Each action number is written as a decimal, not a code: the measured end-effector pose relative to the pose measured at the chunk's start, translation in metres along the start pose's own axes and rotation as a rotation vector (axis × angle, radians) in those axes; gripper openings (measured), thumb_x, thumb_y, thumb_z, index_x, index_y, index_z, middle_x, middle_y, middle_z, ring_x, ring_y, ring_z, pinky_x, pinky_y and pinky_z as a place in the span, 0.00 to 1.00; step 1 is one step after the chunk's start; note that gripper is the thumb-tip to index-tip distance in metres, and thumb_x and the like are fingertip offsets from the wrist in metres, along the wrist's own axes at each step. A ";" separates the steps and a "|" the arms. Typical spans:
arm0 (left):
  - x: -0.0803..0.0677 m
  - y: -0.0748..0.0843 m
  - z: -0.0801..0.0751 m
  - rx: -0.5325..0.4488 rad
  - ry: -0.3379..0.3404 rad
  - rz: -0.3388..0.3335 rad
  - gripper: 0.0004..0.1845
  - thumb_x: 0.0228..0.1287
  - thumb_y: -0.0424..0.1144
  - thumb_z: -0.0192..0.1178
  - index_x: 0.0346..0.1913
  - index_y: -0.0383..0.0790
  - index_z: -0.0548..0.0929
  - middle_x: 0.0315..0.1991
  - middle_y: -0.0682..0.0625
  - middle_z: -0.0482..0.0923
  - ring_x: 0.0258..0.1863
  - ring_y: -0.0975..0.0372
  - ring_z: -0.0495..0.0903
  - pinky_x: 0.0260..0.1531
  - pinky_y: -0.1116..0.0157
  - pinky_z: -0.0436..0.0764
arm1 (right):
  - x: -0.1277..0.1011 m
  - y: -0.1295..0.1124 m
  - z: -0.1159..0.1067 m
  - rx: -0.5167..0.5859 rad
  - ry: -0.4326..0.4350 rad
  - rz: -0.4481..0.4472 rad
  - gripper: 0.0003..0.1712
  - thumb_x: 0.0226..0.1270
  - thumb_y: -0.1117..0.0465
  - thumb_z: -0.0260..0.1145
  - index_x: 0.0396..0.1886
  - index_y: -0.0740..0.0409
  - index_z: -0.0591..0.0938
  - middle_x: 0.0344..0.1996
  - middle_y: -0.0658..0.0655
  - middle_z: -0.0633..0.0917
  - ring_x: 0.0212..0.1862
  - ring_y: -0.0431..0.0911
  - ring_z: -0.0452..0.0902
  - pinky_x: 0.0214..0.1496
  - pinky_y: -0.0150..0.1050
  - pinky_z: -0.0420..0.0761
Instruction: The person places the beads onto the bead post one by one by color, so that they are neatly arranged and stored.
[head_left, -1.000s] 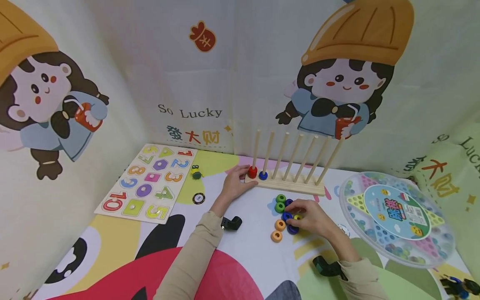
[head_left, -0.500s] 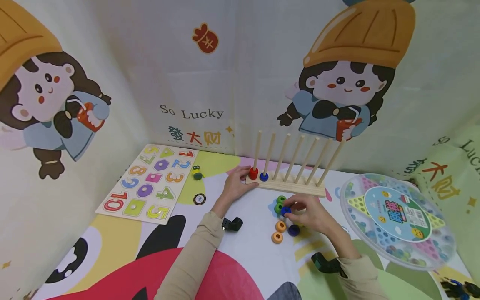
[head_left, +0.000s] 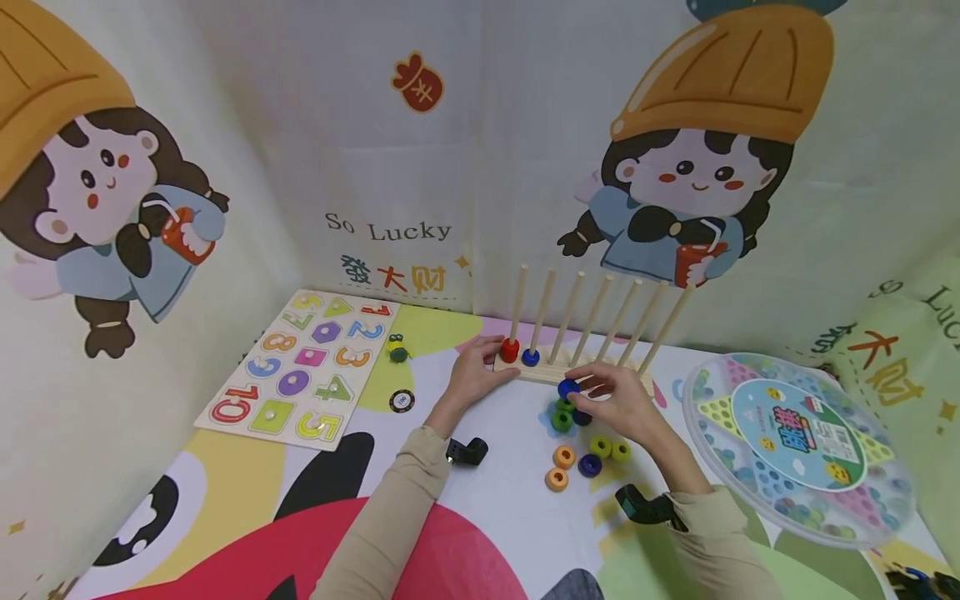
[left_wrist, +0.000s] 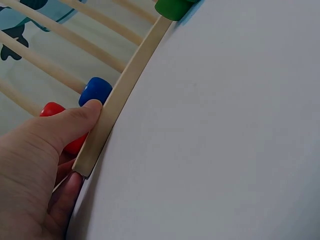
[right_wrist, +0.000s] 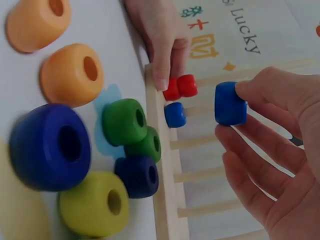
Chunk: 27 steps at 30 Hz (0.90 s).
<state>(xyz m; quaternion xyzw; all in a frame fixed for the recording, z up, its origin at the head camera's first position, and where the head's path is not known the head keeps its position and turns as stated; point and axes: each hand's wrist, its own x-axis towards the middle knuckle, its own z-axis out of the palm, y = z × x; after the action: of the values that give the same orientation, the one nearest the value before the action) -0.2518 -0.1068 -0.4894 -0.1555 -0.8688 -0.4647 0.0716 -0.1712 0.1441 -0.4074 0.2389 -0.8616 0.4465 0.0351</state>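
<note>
My left hand [head_left: 474,372] grips the left end of a wooden peg stand [left_wrist: 122,95], its thumb along the front edge of the base. Red beads [right_wrist: 180,87] sit on the leftmost peg, and one blue bead [left_wrist: 96,91] is on the peg beside it. Between thumb and fingers my right hand [head_left: 618,402] pinches another blue bead [right_wrist: 230,103], lifted above the table in front of the stand. Below that hand lie green beads [right_wrist: 124,121], dark blue beads [right_wrist: 50,147], yellow-green beads [right_wrist: 93,204] and orange beads [right_wrist: 71,75], holes showing.
A number puzzle board [head_left: 300,367] lies at the left, with a small toy figure [head_left: 397,348] and a round chip [head_left: 402,401] near it. To the right is a large round Chinese checkers box [head_left: 798,450]. A printed cloth backdrop rises behind the stand.
My right hand has picked a blue bead out of the loose group and carried it up and toward the stand. The left hand keeps its hold on the stand's end.
</note>
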 end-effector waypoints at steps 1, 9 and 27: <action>0.000 0.000 0.000 0.002 -0.001 -0.003 0.32 0.54 0.42 0.74 0.60 0.30 0.79 0.64 0.46 0.75 0.58 0.54 0.77 0.54 0.61 0.79 | 0.001 -0.001 0.000 -0.001 0.011 0.001 0.15 0.59 0.69 0.73 0.47 0.66 0.85 0.43 0.62 0.87 0.42 0.56 0.85 0.43 0.49 0.85; 0.000 0.001 0.001 0.008 -0.010 -0.013 0.32 0.55 0.44 0.74 0.61 0.31 0.79 0.64 0.47 0.75 0.58 0.55 0.77 0.55 0.61 0.79 | 0.016 -0.016 -0.006 -0.061 0.093 -0.015 0.16 0.58 0.70 0.72 0.47 0.67 0.84 0.42 0.62 0.87 0.42 0.56 0.85 0.40 0.43 0.86; 0.000 0.000 0.000 0.009 -0.010 -0.008 0.33 0.55 0.44 0.74 0.61 0.30 0.79 0.65 0.46 0.74 0.59 0.54 0.76 0.55 0.59 0.79 | 0.054 -0.061 -0.028 -0.093 0.225 -0.122 0.16 0.59 0.71 0.71 0.48 0.68 0.84 0.43 0.64 0.86 0.42 0.55 0.84 0.42 0.37 0.85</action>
<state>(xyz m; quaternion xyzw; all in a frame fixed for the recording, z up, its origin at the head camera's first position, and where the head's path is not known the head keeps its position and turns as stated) -0.2517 -0.1073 -0.4897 -0.1543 -0.8718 -0.4602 0.0660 -0.1963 0.1162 -0.3301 0.2374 -0.8558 0.4272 0.1695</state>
